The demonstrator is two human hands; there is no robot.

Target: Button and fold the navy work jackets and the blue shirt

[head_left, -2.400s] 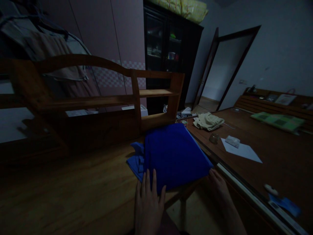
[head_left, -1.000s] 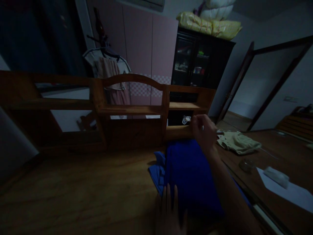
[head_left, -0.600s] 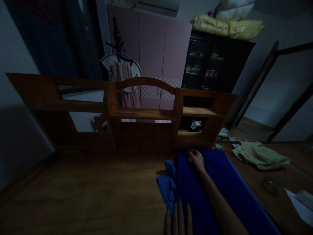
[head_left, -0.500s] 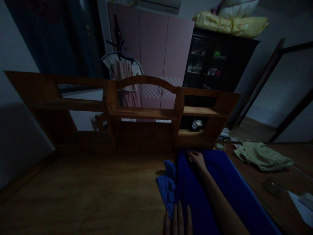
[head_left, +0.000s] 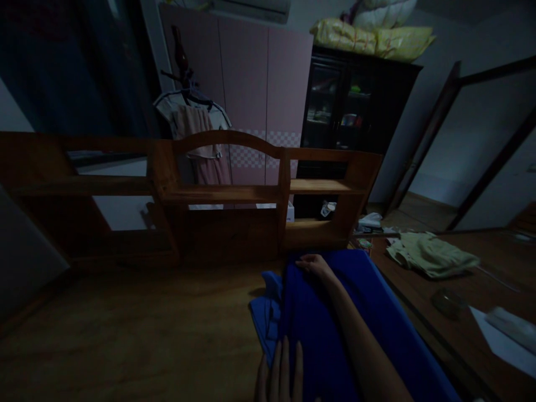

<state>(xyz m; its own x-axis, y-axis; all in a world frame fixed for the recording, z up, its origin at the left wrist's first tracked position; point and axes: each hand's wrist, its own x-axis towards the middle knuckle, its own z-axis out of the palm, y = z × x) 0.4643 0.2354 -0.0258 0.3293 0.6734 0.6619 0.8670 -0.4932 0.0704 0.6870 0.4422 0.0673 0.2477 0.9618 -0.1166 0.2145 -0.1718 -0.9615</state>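
2 hands [head_left: 280, 375] [head_left: 316, 266] — atop blue cloth [head_left: 320, 335]

On my feed, the right hand [head_left: 315, 267] rested with bent fingers on the far left part of a dark blue cloth [head_left: 312, 329], lower right of centre, while the left hand [head_left: 281, 377] lay straight-fingered at the bottom middle, over its near left part. I saw a wooden shelf unit [head_left: 226, 193] spanning mid-frame and a pale green cloth [head_left: 431, 255] at the right.

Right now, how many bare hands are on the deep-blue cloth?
2: left hand, partly out of frame, on the cloth at its left edge; right hand near its far edge.
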